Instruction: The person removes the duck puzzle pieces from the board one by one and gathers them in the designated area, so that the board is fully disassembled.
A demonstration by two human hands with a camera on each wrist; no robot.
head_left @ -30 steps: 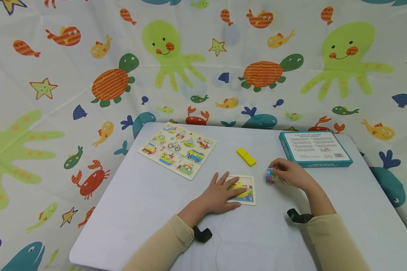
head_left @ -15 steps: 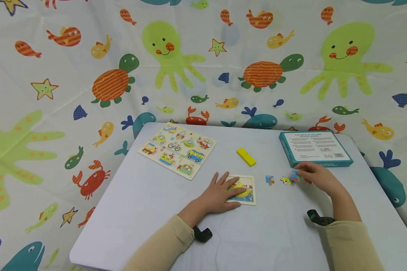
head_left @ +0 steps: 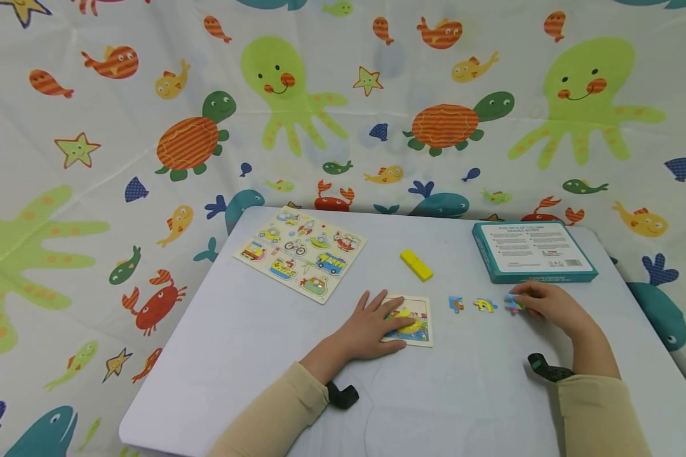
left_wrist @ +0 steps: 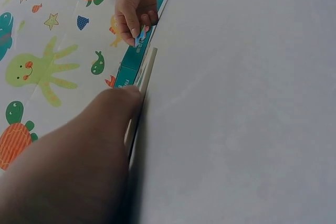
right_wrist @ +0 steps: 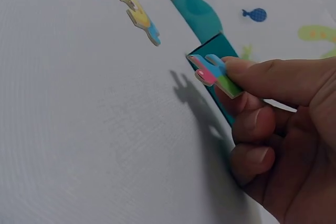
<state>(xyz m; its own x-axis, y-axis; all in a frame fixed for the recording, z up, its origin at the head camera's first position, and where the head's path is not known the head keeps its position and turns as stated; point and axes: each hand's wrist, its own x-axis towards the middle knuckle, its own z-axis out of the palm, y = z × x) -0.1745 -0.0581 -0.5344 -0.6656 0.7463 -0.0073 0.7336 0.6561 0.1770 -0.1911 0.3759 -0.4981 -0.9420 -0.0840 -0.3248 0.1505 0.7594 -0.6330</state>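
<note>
The right hand (head_left: 554, 314) pinches a blue, pink and green puzzle piece (right_wrist: 212, 72) between thumb and finger; the right wrist view shows the piece raised off the table (head_left: 234, 355), its shadow falling apart from it. The left hand (head_left: 368, 330) lies with fingers spread on the small puzzle board (head_left: 429, 322), gripping nothing. Because the piece is held only near one end, a loosened pinch could let it tip or drop, and a turn between the fingertips could leave it facing the wrong way. The left palm, if shifted, could drag the board or disturb its picture, part of which the fingers hide. A blue-and-orange piece (head_left: 455, 304) and a yellow piece (head_left: 484, 305) lie between the board and the right hand, where a low sweep could knock them. The teal box (head_left: 537, 251) stands just beyond that hand and limits room for the knuckles; the yellow bar (head_left: 416, 265) lies behind the board, and the vehicle board (head_left: 303, 254) rests farther left, well clear.
</note>
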